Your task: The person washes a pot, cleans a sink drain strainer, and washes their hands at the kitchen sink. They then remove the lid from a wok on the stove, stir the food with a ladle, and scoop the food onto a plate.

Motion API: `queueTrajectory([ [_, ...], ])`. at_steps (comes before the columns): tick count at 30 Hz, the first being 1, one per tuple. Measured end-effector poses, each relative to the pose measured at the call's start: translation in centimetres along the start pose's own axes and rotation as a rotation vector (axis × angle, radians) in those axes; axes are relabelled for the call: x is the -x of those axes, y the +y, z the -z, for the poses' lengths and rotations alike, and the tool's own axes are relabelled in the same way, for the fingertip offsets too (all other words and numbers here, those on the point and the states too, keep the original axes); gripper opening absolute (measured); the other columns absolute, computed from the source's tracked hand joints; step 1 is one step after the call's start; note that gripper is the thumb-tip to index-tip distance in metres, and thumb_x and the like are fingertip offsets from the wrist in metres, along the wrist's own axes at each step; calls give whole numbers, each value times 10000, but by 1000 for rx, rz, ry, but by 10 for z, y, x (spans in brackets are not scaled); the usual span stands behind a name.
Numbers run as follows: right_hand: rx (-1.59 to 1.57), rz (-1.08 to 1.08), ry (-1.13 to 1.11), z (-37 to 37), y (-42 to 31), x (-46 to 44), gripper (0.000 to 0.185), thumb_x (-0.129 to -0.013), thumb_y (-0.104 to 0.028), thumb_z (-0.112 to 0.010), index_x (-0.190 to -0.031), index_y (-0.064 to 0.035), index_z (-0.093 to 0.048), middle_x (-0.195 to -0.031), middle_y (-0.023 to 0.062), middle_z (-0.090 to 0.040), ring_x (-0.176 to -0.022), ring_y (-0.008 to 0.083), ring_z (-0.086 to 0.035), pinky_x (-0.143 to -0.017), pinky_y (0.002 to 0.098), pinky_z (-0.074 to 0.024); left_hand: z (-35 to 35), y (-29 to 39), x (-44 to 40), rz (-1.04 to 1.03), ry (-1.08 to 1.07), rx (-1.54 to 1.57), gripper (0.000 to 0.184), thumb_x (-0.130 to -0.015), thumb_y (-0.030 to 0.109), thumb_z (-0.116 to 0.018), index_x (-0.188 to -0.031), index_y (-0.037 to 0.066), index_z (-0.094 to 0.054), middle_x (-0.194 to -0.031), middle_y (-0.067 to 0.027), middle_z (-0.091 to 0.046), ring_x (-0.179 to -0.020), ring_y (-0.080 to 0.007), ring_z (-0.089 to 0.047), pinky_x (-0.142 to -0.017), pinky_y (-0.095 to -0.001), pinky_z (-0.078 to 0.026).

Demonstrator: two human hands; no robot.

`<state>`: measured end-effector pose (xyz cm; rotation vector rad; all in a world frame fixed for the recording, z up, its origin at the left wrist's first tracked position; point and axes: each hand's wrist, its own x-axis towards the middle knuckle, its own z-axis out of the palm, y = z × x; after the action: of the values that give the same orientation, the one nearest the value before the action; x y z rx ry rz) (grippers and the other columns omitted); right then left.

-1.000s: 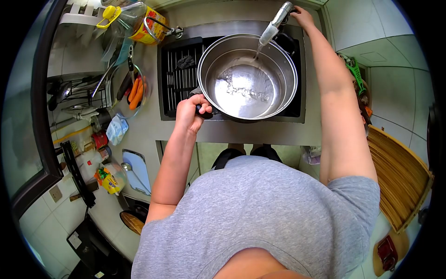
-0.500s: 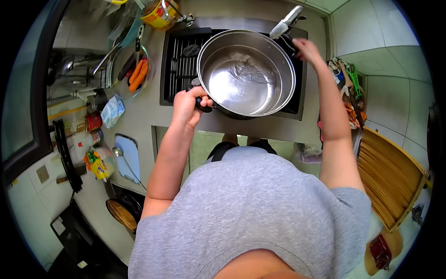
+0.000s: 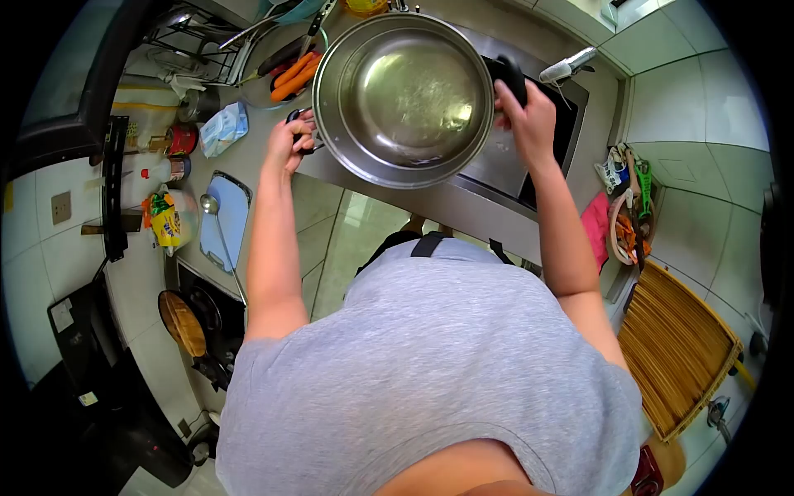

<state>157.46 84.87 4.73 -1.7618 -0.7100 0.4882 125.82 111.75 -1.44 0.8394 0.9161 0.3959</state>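
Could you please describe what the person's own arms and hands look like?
The left hand and right hand are bare, with no gloves. The left arm and right arm show no watch, bracelet or marking. Both come out of short sleeves of a plain, mottled grey T-shirt.

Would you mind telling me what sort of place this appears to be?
This looks like a kitchen, judging by the large metal pot, the faucet by the sink, and the ladle lying on a blue board.
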Motion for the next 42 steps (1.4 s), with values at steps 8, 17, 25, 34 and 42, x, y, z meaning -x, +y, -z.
queueTrajectory([
  [8,271,-197,-16,37,-34,-27,441,-885,-396,-627,-783,33,-607,-634,103,-648,-454,140,-617,-412,257,-489,-28,-9,-32,216,-111,86,140,-874,-7,-546,-940,-127,-514,-761,-110,-540,-550,-75,-434,-470,-202,-410],
  [17,-130,-440,-174,2,-27,-31,450,-919,-374,-552,-803,60,-585,-689,149,-659,-515,174,-644,-439,274,-526,26,56,-33,151,42,211,215,-955,64,-473,-991,-148,-469,-781,-116,-528,-516,-71,-398,-455,-186,-365],
  [25,-59,-562,-136,36,3,-51,432,-907,-363,-555,-884,67,-590,-711,145,-659,-556,152,-654,-447,251,-541,-31,72,-64,387,50,95,192,-959,36,-433,-1096,-92,-392,-841,-166,-513,-496,-69,-365,-407,-178,-371],
  [34,-291,-782,-137,13,44,-45,316,-904,-313,-548,-861,-1,-515,-742,93,-620,-602,160,-664,-461,259,-524,-55,137,-94,415,154,-111,148,-948,36,-439,-952,-109,-407,-844,-187,-500,-473,-66,-393,-371,-141,-384],
  [42,-317,-939,-45,80,80,-35,279,-905,-299,-531,-808,-41,-488,-711,155,-641,-444,92,-521,-451,246,-514,-130,92,-127,589,102,-260,106,-929,2,-390,-885,-89,-421,-771,-114,-464,-477,-80,-367,-368,-169,-336],
])
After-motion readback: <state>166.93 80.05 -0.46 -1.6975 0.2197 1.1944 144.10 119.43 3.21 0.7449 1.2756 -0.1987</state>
